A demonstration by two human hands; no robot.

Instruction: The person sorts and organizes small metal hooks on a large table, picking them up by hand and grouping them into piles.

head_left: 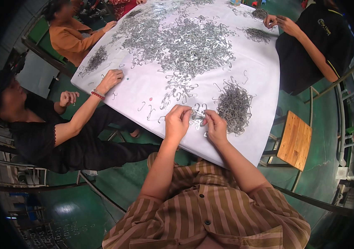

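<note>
Near the table's front edge, my left hand (pixel 177 123) and my right hand (pixel 216 128) face each other with a small gap between them. Thumb and fingertips of each are pinched together on small bent wire hooks (pixel 199 111), silvery and curved. The fingers partly cover the hooks, and I cannot tell whether they are linked. More shiny hooks lie on the white cloth just under and beyond my fingers. Right beside my right hand is a dense, darker heap of hooks (pixel 233 108).
A large spread of loose hooks (pixel 193 45) covers the middle of the white-covered table (pixel 264 83). Smaller piles (pixel 94 61) lie near the co-workers around it. One person's hand (pixel 111 81) rests on the left side. A wooden stool (pixel 295 140) stands at the right.
</note>
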